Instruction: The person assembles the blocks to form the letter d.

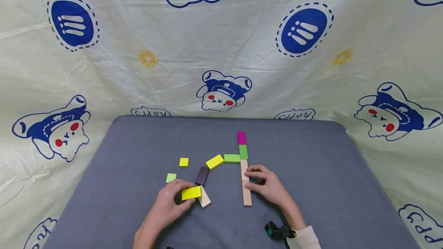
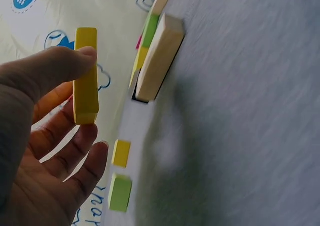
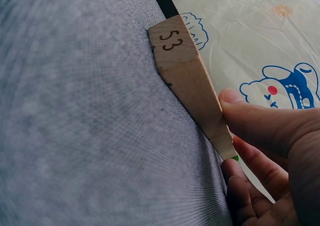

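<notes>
My left hand pinches a yellow block between thumb and fingers. In the left wrist view that yellow block stands on end in the grip. In the head view it overlaps a plain wooden block, which lies slanted just below a dark brown block. My right hand rests its thumb and fingertips along the right side of two plain wooden blocks laid end to end. The right wrist view shows the number 53 on the near end of a wooden block.
Above the wooden pair the column continues with a green block and a magenta block. A light green block and a yellow block lead left. A small yellow block and a pale green block lie apart on the grey table.
</notes>
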### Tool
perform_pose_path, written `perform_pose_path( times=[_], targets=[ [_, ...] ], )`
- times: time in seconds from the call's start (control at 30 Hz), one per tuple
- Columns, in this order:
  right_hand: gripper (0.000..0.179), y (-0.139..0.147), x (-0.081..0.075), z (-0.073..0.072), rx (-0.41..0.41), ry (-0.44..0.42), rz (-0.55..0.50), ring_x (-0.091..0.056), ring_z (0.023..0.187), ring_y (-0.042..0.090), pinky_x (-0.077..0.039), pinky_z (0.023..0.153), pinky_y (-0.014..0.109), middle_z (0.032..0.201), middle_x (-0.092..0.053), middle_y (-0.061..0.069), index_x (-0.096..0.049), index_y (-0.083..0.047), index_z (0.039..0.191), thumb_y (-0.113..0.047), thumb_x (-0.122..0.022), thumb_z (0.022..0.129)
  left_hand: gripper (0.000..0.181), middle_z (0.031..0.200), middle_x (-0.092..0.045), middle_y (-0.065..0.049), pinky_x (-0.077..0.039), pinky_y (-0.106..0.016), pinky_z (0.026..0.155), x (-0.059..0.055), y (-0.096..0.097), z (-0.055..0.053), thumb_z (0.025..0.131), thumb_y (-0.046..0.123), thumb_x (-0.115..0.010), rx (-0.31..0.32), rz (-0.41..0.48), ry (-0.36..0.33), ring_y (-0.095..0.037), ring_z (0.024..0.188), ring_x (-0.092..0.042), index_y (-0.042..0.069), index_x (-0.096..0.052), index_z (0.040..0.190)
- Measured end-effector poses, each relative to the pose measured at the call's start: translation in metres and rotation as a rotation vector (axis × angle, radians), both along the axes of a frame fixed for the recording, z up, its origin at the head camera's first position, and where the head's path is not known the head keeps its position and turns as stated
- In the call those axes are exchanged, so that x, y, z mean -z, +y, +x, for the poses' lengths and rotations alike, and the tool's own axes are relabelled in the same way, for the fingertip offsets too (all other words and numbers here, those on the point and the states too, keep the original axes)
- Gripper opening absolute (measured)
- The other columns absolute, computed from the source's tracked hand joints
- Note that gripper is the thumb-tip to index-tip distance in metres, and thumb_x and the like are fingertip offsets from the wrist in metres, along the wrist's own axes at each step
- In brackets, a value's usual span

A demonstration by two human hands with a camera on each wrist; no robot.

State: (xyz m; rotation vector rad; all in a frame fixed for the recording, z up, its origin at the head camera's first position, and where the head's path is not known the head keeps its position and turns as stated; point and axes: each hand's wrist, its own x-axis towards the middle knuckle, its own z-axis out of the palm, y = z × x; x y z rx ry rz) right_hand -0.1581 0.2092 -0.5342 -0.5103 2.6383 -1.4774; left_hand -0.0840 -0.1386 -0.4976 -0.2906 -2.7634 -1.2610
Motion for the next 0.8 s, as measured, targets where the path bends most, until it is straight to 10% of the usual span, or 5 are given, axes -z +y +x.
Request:
perform_pose_path(
  times=[0.8],
  targets=[
    [0.033, 0.001, 0.001, 0.0, -0.001, -0.001, -0.012, -0.06, 0.114, 0.028, -0.05, 0.083, 0.028, 0.129, -0.066, 0.006, -0.078, -0.012, 0.118, -0.024, -0.083, 0.088, 0.034, 0.108, -0.068, 0.013, -0.053, -0.029, 0.088, 0.005, 0.025, 0.002, 0.077, 0.014, -0.09, 0.212, -0.056, 0.166, -0.007, 0.099, -0.056, 0.021, -0.074, 0.106]
  ],
)
